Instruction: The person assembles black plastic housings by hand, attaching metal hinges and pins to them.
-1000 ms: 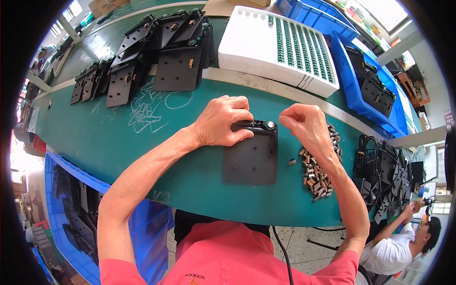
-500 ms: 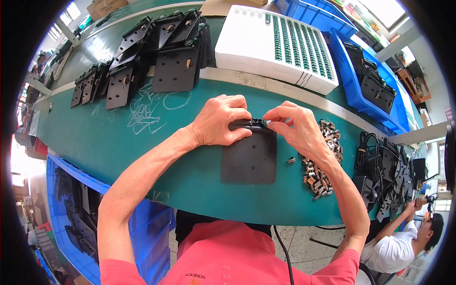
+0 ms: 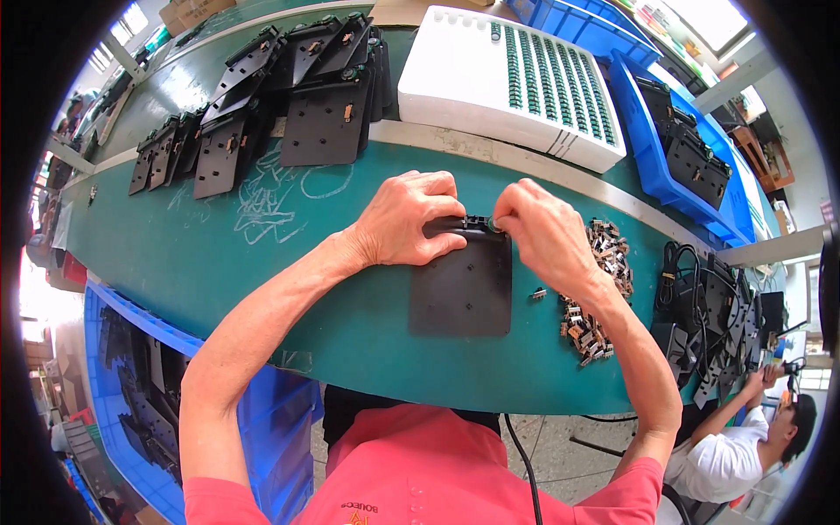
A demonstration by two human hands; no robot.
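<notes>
A flat black plastic panel with a raised rim along its far edge lies on the green table in front of me. My left hand grips the panel's far left corner, thumb on top and fingers curled over the rim. At the far right corner, my right hand has its thumb and fingers pinched together over a small dark green round part at the rim; the fingertips hide most of it. Right of the panel, one small metal slide switch lies apart from a pile of similar switches beside my right forearm.
Finished-looking black panels stand stacked at the back left. A white foam tray holds rows of green round parts. Blue bins stand at the back right and lower left. Black cables and parts lie at right, near another person.
My right hand's fingers have drawn together and tipped over the small round part at the panel's corner. My left hand keeps its grip, almost unmoved.
</notes>
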